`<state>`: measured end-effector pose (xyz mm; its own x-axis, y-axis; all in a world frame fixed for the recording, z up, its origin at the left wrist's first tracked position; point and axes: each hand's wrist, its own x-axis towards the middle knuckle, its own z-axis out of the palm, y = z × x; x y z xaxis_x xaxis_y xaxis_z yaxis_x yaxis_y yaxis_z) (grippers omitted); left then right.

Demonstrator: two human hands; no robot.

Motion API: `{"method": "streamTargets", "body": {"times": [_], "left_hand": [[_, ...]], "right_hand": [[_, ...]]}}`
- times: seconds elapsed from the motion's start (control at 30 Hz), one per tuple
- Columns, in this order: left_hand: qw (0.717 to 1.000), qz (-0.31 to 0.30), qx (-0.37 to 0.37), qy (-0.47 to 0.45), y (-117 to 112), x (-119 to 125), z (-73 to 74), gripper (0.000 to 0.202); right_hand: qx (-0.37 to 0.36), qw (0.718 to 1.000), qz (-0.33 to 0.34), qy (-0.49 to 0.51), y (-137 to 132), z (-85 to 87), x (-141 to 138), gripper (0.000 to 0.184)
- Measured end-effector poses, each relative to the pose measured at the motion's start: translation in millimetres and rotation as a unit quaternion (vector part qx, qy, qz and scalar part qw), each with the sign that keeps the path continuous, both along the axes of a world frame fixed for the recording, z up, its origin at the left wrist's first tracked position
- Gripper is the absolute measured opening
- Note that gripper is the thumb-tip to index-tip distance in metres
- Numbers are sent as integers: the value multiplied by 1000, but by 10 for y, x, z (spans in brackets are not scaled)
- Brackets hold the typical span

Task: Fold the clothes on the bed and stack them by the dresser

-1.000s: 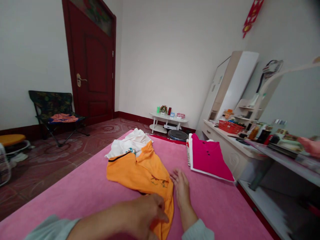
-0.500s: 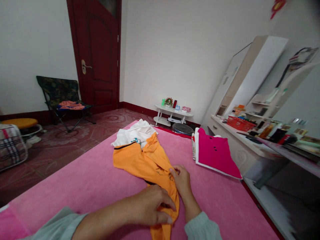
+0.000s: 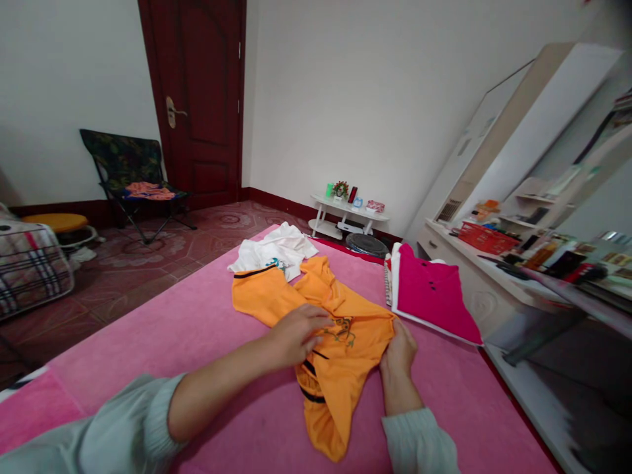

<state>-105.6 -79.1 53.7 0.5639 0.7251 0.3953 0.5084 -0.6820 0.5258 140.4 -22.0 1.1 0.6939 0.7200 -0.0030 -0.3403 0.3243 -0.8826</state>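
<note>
An orange shirt (image 3: 365, 349) with black trim and a dark printed figure lies rumpled across the pink bed. My right hand (image 3: 399, 345) grips its right edge, the cloth pinched between thumb and fingers. Over the shirt's middle, beside the print, is my left hand (image 3: 303, 332), its fingers stretched out and thumb apart. Whether those fingertips press on the cloth is hard to tell. Behind the orange shirt lies a crumpled white shirt (image 3: 291, 240) with a teal print.
A folded magenta garment (image 3: 434, 289) tops a stack of clothes at the bed's right side. Past it stands a white dresser (image 3: 459, 263) with a red basket (image 3: 486, 238) and bottles. The pink bed cover (image 3: 197, 316) spreads under everything. A folding chair (image 3: 133, 164) stands by the door.
My right hand has drawn the shirt's edge outward to the right, spreading the cloth and showing more of the print. My left hand has moved forward, away from the near end.
</note>
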Motion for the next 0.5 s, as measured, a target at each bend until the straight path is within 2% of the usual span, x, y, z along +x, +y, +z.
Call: {"method": "streamTargets", "body": {"times": [0.13,0.27,0.37,0.43,0.5], "left_hand": [[994,-15,-57,89,162,-200,-97,60],[981,-43,-107,154,180,-299,3,50],[977,-21,-110,181,170,-322,91,42],[976,17,-84,199,169,-321,119,30],[976,61,-47,203,177,-312,124,21]], "right_hand": [[16,1000,-16,22,14,76,46,23],[73,989,-124,-19,42,194,311,15],[87,977,-190,-44,34,279,470,12],[81,980,-174,-54,19,319,492,15],[66,986,-122,-95,8,352,470,27]]}}
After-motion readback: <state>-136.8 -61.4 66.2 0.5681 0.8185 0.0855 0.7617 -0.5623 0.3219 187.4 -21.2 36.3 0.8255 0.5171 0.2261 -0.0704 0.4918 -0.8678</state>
